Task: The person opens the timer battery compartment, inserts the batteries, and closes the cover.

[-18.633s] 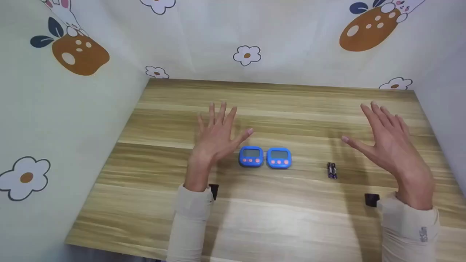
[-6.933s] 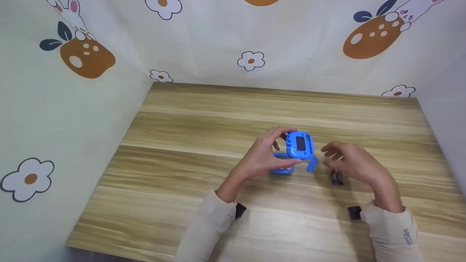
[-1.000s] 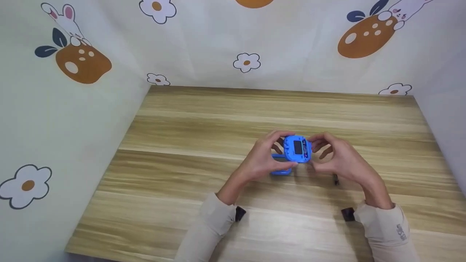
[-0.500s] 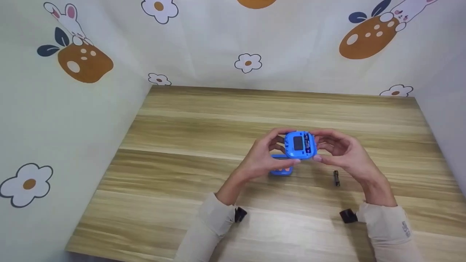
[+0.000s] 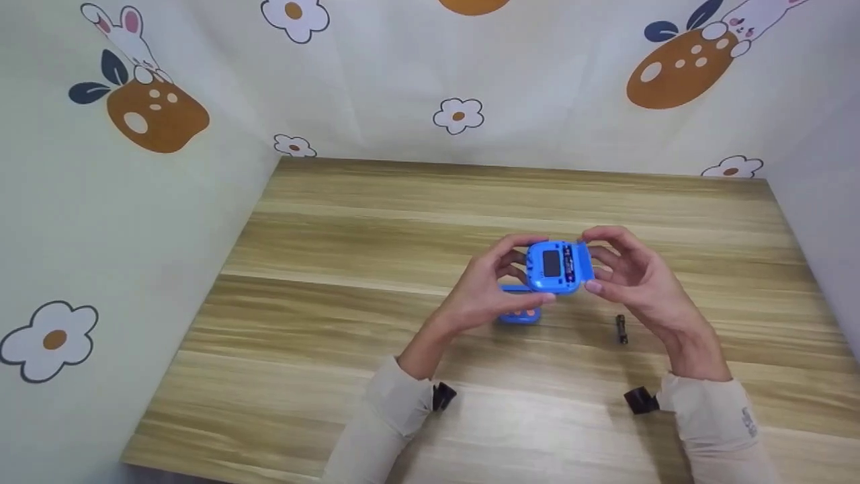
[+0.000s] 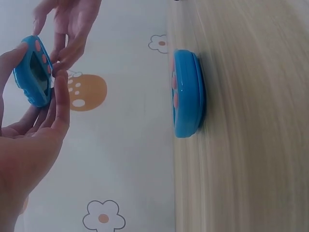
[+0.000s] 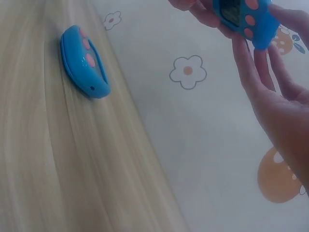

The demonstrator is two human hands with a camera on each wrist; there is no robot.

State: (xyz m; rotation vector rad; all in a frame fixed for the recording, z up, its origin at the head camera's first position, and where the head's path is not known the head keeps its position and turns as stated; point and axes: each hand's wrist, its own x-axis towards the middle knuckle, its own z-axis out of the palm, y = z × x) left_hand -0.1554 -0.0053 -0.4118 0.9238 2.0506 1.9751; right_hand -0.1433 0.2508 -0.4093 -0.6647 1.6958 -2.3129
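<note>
Head view, timer (image 5: 551,265), cover (image 5: 583,263) now jutting out

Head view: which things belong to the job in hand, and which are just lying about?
In the job:
blue device, held by the left hand
battery set in it
blue cover, pinched by the right hand at the device's edge

Lying about, perhaps for later:
second blue device, on the table
loose battery, on the table
</note>
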